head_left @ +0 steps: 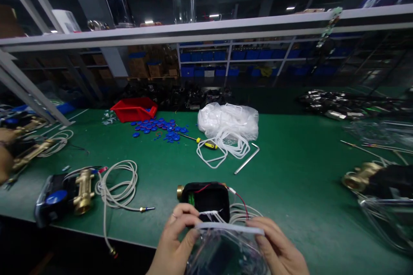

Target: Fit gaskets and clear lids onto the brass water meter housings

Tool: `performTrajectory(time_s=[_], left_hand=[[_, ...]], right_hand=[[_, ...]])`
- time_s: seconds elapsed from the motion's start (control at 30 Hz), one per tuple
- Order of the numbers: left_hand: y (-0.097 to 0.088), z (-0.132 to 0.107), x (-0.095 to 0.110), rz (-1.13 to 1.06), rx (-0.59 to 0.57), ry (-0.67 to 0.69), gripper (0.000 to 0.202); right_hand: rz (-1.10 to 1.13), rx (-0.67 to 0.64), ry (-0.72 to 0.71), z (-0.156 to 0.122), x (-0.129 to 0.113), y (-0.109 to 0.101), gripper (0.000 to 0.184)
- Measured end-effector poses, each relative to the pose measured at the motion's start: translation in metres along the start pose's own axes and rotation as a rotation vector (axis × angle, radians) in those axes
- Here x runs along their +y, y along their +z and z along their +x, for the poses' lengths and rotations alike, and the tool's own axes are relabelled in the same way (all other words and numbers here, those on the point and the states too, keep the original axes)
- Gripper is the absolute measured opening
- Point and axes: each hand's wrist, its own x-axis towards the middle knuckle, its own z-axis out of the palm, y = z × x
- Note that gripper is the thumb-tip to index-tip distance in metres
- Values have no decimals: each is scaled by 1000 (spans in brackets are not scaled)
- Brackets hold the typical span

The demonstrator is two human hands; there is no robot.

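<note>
My left hand (177,240) and my right hand (279,247) pinch opposite ends of a clear plastic cover (226,255). A white rubber gasket (230,227) runs along its upper edge, between my fingers and thumbs. Just beyond the cover, a black meter housing (222,191) lies on the green bench with its hollow side up. It has a brass end (180,192), a green part inside and a red wire (244,204) leading out. Pale cable coils beside it, partly hidden by my right hand. The cover's lower part is blurred and cut off by the frame.
A finished-looking brass meter (84,191) with coiled cable (129,191) sits left. Farther back are blue caps (151,125), a red bin (134,109), a screwdriver (209,144), spare gaskets (235,146), a plastic bag (227,120) and a hex key (247,160). Another person's hand (4,159) shows far left.
</note>
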Motion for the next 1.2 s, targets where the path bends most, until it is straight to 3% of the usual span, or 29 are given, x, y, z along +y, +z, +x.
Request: performTrajectory(time_s=[0.07,0.13,0.23,0.3,0.47,0.6,0.73,0.83,0.93,1.1,1.2], left_hand=[[0,0,-3,137,-34,99,22],[2,0,-6,247,-53,181,16],[6,3,-9,504,93,369,13],[8,6,-11,673,157,451,13],[14,19,-12,878,92,464,14],[22,25,-12,919,85,458,22],[31,31,-7,855,104,385,23],[35,33,1,740,36,333,21],[35,27,10,550,19,273,18],[16,11,12,151,-26,-138,19],[-5,10,7,53,-126,-324,7]], right_hand=[[-55,105,-15,2,9,6,29],[13,159,67,10,15,15,36],[340,171,302,28,12,26,48],[572,145,382,43,-1,31,50],[685,62,312,67,-36,46,44],[580,106,303,66,-35,52,47],[285,199,201,58,-23,48,45],[95,150,99,54,-22,44,44],[115,72,86,50,-24,40,40],[161,-37,129,39,-13,36,41],[-1,0,13,36,-5,37,27]])
